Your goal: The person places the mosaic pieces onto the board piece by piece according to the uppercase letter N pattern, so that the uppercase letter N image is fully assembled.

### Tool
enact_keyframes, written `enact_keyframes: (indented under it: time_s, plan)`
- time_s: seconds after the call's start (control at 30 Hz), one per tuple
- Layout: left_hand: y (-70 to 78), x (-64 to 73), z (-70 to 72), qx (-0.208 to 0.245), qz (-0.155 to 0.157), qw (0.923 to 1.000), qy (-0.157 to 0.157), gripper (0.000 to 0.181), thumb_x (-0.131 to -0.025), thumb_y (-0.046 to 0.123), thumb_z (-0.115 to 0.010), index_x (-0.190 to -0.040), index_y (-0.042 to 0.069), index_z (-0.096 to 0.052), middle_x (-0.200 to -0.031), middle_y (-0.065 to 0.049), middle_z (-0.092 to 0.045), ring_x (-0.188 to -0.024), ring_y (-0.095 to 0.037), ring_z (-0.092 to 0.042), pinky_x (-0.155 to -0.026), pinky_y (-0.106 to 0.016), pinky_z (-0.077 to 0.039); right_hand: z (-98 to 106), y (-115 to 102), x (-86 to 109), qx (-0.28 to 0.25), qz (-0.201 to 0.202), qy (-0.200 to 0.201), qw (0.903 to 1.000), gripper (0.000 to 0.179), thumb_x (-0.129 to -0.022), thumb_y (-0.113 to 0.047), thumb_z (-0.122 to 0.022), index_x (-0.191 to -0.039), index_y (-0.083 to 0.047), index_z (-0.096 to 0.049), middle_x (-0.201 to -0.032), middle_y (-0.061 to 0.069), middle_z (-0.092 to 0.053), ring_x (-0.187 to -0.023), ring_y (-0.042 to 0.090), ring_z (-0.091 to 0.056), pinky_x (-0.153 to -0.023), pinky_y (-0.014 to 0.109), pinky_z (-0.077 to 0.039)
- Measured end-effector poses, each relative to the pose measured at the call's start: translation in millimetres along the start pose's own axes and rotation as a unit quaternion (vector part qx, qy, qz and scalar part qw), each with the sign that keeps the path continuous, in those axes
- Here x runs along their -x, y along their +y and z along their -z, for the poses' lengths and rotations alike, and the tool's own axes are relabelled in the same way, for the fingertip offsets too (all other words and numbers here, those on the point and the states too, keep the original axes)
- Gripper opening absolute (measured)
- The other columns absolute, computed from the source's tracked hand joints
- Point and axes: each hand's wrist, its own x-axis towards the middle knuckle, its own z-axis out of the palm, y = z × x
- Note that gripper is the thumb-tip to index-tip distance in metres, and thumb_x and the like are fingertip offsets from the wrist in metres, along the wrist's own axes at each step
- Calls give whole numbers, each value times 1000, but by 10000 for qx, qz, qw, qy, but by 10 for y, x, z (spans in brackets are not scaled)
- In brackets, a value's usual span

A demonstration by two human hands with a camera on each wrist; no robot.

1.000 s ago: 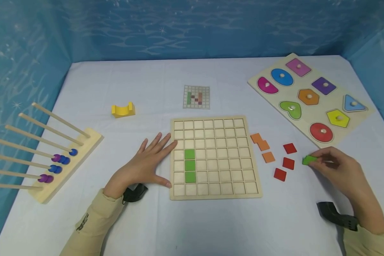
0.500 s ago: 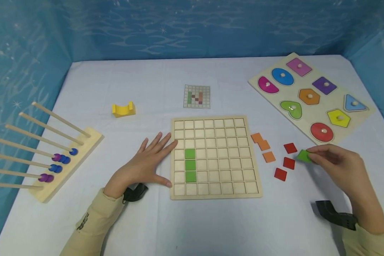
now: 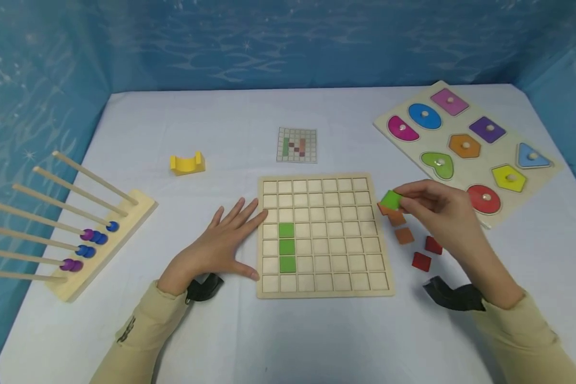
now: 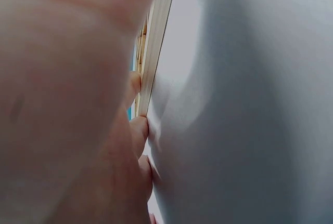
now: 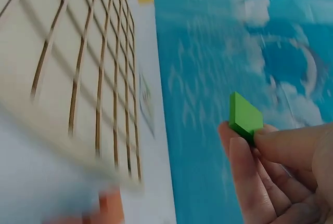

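My right hand (image 3: 437, 210) pinches a green square tile (image 3: 391, 200) between thumb and fingertips, held above the orange tiles (image 3: 405, 236) at the right edge of the wooden grid board (image 3: 324, 286). In the right wrist view the green tile (image 5: 245, 116) is tilted up, clear of the board. Three green tiles (image 3: 286, 247) lie in a column of cells on the board's left part. My left hand (image 3: 218, 248) lies with fingers spread, thumb and fingertips at the board's left edge; the left wrist view shows fingers along that edge (image 4: 156, 47).
Red tiles (image 3: 421, 262) lie right of the board, partly behind my right hand. A small pattern card (image 3: 296, 145) lies beyond the board. A knobbed shape puzzle (image 3: 485, 154) is at back right, a yellow block (image 3: 188, 164) at back left, and a peg rack with beads (image 3: 141, 204) at left.
My right hand has lifted the green tile and carried it leftward, from right of the red tiles to the board's right edge. My left hand stays in place.
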Motion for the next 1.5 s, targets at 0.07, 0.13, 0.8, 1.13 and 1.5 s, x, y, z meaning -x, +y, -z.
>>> enact_keyframes:
  time_s: [0.07, 0.13, 0.8, 1.13, 1.5]
  plan:
    - [4, 3, 3, 7, -12, 10000, 24, 120, -62, 65, -73, -152, 14, -13, -156, -8, 1, -139, -26, 10, -105, -55, 3, -172, -110, -87, -472, 118, -302, 9984, 19, -87, -5, -66, -106, -1, -67, -93, 7, -68, -76, 17, -66, -65, 18, -50]
    - [5, 5, 2, 33, -14, 10000, 51, 120, -61, 65, -74, -151, 14, -14, -156, -8, 0, -139, -27, 9, -105, -55, 3, -362, -207, -179, -849, 217, -633, 9941, 18, -87, -3, -66, -104, 1, -67, -93, 10, -67, -78, 24, -67, -68, 25, -52]
    - [-8, 2, -4, 70, 17, 10000, -33, 119, -63, 67, -71, -152, 15, -12, -156, -6, 3, -139, -24, 12, -105, -55, 3, -1392, -275, -548, -826, 644, -1669, 9804, 7, -86, -5, -67, -92, -8, -71, -79, -2, -66, -71, 13, -61, -67, 31, -49]
    - [0, 1, -1, 112, 12, 9999, -4, 119, -62, 66, -73, -152, 15, -13, -156, -7, 2, -139, -24, 12, -105, -55, 3, -1424, -286, -532, -341, 900, -1642, 9817, 6, -84, -5, -69, -87, -9, -72, -77, -4, -65, -69, 10, -59, -64, 29, -48]
    - [0, 2, -5, 118, -12, 9999, 41, 119, -62, 65, -74, -152, 14, -14, -156, -7, 1, -139, -25, 11, -105, -55, 3, -1408, -325, -512, -52, 1124, -1686, 9792, 7, -84, -3, -69, -86, -9, -72, -77, -4, -65, -70, 10, -57, -65, 29, -47]
